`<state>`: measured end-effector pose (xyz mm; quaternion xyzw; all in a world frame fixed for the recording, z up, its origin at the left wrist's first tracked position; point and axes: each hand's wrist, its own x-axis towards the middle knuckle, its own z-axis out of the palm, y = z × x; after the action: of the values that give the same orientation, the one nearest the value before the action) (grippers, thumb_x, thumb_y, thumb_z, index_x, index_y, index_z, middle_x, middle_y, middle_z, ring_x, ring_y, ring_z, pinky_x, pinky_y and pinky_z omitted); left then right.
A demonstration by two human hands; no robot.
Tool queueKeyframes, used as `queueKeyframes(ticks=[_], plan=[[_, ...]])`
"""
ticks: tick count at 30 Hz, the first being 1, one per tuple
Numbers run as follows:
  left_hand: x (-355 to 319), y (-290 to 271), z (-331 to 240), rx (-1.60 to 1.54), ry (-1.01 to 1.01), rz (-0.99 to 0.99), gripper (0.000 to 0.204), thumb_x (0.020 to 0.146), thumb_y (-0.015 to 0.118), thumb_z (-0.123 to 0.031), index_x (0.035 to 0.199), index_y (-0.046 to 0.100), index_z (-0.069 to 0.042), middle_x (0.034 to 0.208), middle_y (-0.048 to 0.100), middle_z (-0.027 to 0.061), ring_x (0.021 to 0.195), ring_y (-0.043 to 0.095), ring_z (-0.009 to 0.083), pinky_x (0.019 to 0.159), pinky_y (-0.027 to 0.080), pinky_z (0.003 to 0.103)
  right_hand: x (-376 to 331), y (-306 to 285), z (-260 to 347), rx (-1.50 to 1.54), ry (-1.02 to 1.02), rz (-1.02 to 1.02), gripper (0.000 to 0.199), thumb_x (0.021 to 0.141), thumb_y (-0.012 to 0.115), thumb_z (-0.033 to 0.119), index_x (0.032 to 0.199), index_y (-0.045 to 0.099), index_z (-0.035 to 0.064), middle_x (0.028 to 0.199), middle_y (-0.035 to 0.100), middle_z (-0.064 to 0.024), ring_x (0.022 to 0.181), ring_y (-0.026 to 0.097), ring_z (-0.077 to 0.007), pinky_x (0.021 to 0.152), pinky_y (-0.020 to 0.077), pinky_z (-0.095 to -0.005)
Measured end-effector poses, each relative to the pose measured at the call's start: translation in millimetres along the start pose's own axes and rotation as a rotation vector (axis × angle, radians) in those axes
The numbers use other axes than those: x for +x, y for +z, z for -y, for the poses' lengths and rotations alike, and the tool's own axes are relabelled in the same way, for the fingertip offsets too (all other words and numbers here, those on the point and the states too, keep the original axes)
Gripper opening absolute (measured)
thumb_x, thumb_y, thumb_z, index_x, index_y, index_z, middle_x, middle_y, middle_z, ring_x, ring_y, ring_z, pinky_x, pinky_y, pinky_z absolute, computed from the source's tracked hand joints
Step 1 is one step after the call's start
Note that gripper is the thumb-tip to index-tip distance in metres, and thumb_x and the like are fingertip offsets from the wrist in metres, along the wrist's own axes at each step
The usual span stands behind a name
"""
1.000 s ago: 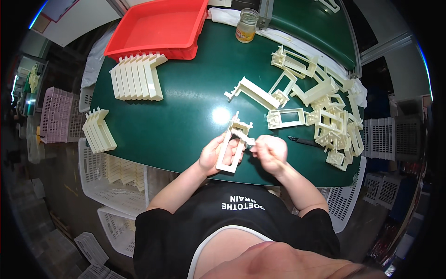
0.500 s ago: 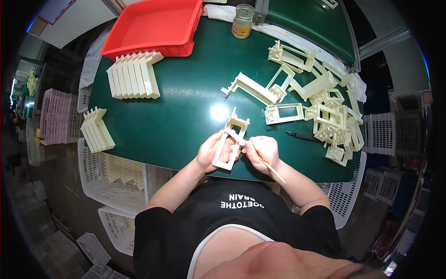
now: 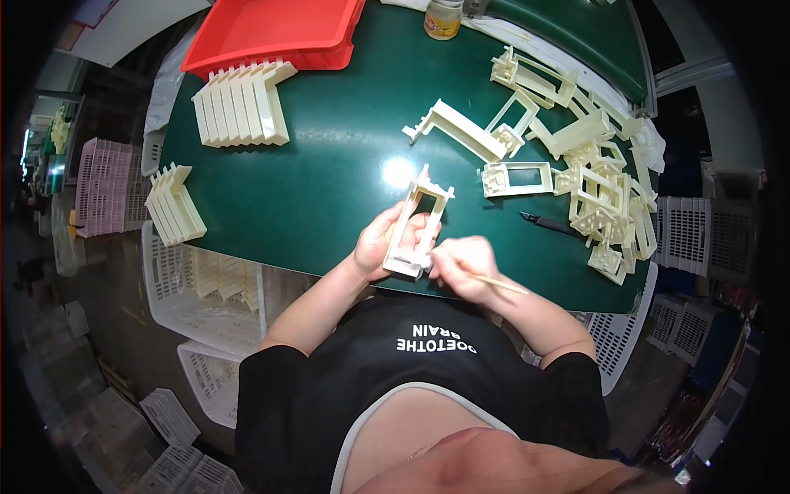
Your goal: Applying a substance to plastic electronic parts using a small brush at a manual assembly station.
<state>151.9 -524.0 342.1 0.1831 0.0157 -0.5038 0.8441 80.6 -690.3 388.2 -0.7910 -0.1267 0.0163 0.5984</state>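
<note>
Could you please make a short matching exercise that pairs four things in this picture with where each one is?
Things:
1. Red tray
2. Thin pale stick
3. Dark knife
4. Cream frame nearest the person

Places:
A. On the green tabletop, beside the jumbled cream parts
B. In the left hand
C. Just beyond the larger row of cream parts
D. In the right hand

Pairs: 1-C, 2-D, 3-A, 4-B
</note>
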Motion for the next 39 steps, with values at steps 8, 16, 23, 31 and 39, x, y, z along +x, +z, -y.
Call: queueKeyframes(ticks=[8, 16, 23, 31, 39], plan=[[-4.0, -6.1, 12.1, -0.05, 0.102, 0.014, 0.053, 0.1, 0.027, -0.047, 0.113, 0.048, 0.0, 0.102, 0.055, 0.0087, 0.088, 0.056, 0.0173, 0.081, 0.047, 0.031, -3.2, -16.6, 25.5, 0.097, 0.323, 0.097, 0.03, 0.094, 0.053, 0.013, 0.067, 0.057, 0.0017, 0.056, 0.058, -0.0058, 0.048, 0.057, -0.011, 0.045, 0.0444, -0.0269], [-7.0, 5.5, 18.5, 0.008, 0.21, -0.03, 0.054, 0.1, 0.024, -0.05, 0.108, 0.048, -0.001, 0.092, 0.051, 0.0057, 0.08, 0.053, 0.0164, 0.077, 0.045, 0.031, -9.3, -19.9, 29.4, 0.143, 0.484, 0.127, 0.03, 0.097, 0.048, 0.012, 0.07, 0.054, -0.0001, 0.061, 0.06, -0.0058, 0.051, 0.059, -0.0094, 0.048, 0.0487, -0.0224], [-6.4, 7.0, 17.1, -0.018, 0.212, -0.051, 0.053, 0.1, 0.025, -0.05, 0.105, 0.048, -0.002, 0.093, 0.05, 0.006, 0.08, 0.052, 0.0166, 0.076, 0.045, 0.031, -11.8, -0.8, 25.4, 0.291, 0.461, 0.033, 0.029, 0.098, 0.048, 0.015, 0.075, 0.058, -0.001, 0.063, 0.061, -0.0064, 0.053, 0.06, -0.0087, 0.049, 0.0489, -0.0231], [-3.6, 4.2, 11.8, 0.047, 0.249, 0.007, 0.056, 0.1, 0.025, -0.05, 0.109, 0.049, 0.0, 0.097, 0.054, 0.007, 0.085, 0.055, 0.0168, 0.08, 0.046, 0.031, -9.7, 20.9, 12.6, 0.332, 0.208, -0.037, 0.024, 0.094, 0.052, 0.008, 0.072, 0.055, -0.0005, 0.062, 0.059, -0.0083, 0.049, 0.059, -0.0148, 0.047, 0.0483, -0.0257], [3.3, -12.7, 33.9, -0.03, 0.333, -0.041, 0.045, 0.102, 0.027, -0.04, 0.112, 0.048, -0.001, 0.098, 0.057, 0.0112, 0.09, 0.059, 0.0205, 0.081, 0.049, 0.032, 28.6, 6.0, 4.0, -0.283, -0.294, -0.224, 0.025, 0.091, 0.052, 0.004, 0.066, 0.054, 0.0024, 0.055, 0.054, -0.0093, 0.041, 0.052, -0.0219, 0.041, 0.0404, -0.0314]])
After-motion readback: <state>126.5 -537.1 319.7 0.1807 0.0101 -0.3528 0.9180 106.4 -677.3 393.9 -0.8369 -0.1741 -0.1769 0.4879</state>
